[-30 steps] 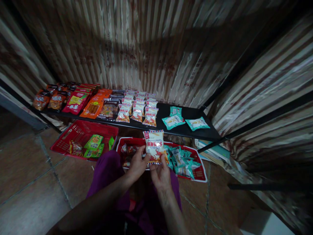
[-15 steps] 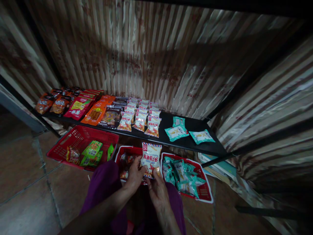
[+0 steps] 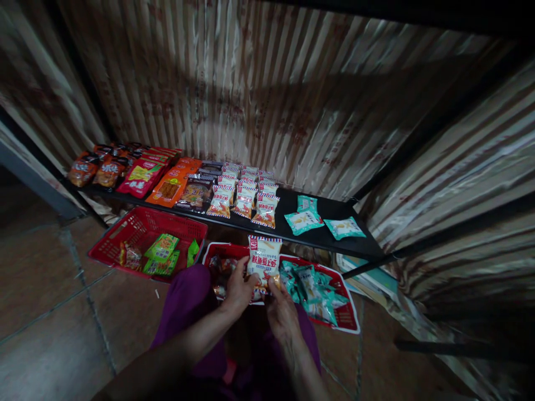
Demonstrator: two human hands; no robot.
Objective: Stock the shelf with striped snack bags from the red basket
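Between both hands is a white-and-orange snack bag [image 3: 264, 257] with a striped top edge, held upright above the baskets. My left hand [image 3: 241, 288] is closed on its lower left side, thumb in front. My right hand [image 3: 281, 303] grips its lower right corner. Just beyond, on the black shelf [image 3: 288, 236], stand rows of matching snack bags [image 3: 266, 210]. Right of these lie three teal snack bags [image 3: 304, 221]. Beneath the held bag, a red basket [image 3: 208, 252] contains dark and reddish packets [image 3: 223, 273], partly hidden by my left hand.
More teal bags [image 3: 313, 289] fill the red basket with a white rim [image 3: 355, 323] on the right. The left red basket [image 3: 112, 236] contains green packets [image 3: 162, 248]. Orange, red and dark snack packs [image 3: 173, 186] line the shelf's left part. A black shelf post [image 3: 371, 266] stands at right.
The camera view has shifted slightly. Both hands still hold the same snack bag, which now appears a little higher and farther right in the picture. The shelf bags look unchanged.
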